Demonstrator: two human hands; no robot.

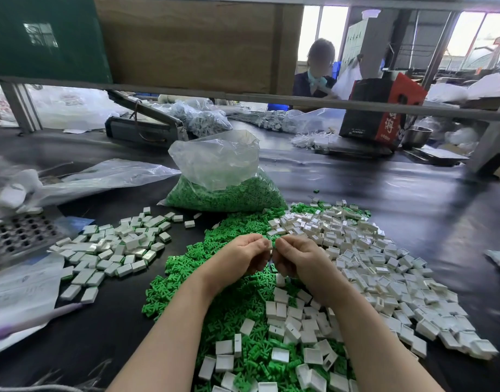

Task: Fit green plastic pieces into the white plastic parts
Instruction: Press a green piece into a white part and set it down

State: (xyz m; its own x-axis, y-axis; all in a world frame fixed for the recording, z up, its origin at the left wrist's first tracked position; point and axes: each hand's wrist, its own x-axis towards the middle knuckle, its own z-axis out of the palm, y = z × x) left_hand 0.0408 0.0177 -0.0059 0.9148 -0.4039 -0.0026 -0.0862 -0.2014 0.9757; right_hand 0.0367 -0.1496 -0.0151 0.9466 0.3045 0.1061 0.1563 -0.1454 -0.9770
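Observation:
Both hands meet above a heap of loose green pieces on the black table. My left hand curls its fingers round a small part, mostly hidden. My right hand pinches a green piece against it at the fingertips. A wide heap of empty white parts spreads to the right and toward me. On the left lies a pile of white parts with green showing at their edges.
A clear bag of green pieces stands behind the heaps. A perforated metal tray and plastic sheets lie at the left. Farther back are a sealing machine, a red and black box, and a seated person.

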